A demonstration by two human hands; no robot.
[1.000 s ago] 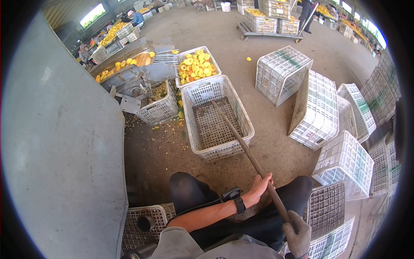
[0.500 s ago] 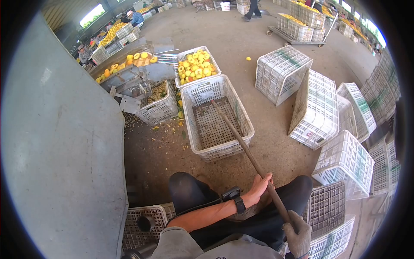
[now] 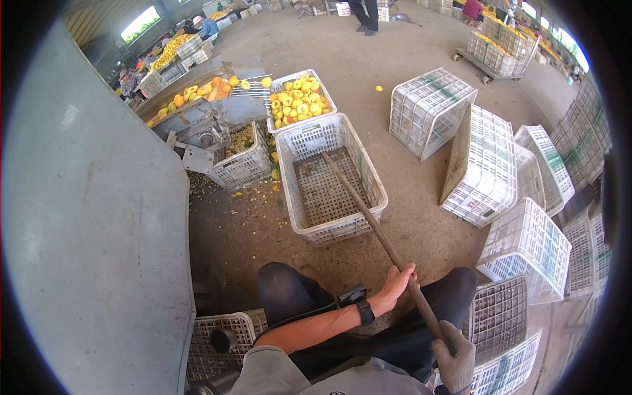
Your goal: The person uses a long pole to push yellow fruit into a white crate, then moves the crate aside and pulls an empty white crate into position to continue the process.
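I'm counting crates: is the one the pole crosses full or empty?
Empty: the crate shows bare, perforated floor beside the pole.

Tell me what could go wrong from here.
The full white plastic crate of yellow fruit may spill over if the orange-yellow fruit pieces on the grey metal chute drop in. The long brown wooden stick, reaching into the nearer white plastic crate, might knock it if swung. The loose round yellow fruit on the grey-brown concrete floor could make someone slip.
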